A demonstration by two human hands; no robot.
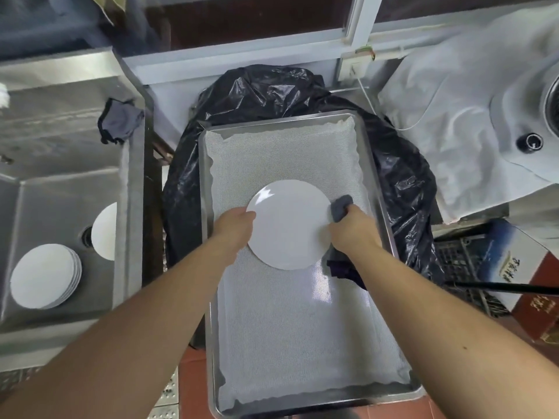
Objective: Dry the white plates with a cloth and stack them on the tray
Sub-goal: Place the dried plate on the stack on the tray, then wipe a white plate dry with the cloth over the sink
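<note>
- My left hand (234,226) grips the left rim of a white plate (290,225), fingers curled under it and thumb on the edge.
- My right hand (352,228) pinches a grey cloth (340,207) against the plate's right rim; more of the cloth hangs dark below my wrist.
- I hold the plate over the tray (390,234), roughly level, above its upper half.
- The tray is metal, lined with a pale mesh mat (287,328), and sits on a black bag (272,92).
- To my left is a steel sink (60,189); a stack of plates (45,276) lies in it, with another plate (106,231) leaning near the drain.
- A dark rag (119,120) hangs on the sink's rim.
- To my right stands a printed box (514,279), and beyond it a white sheet (453,116) covers something.
</note>
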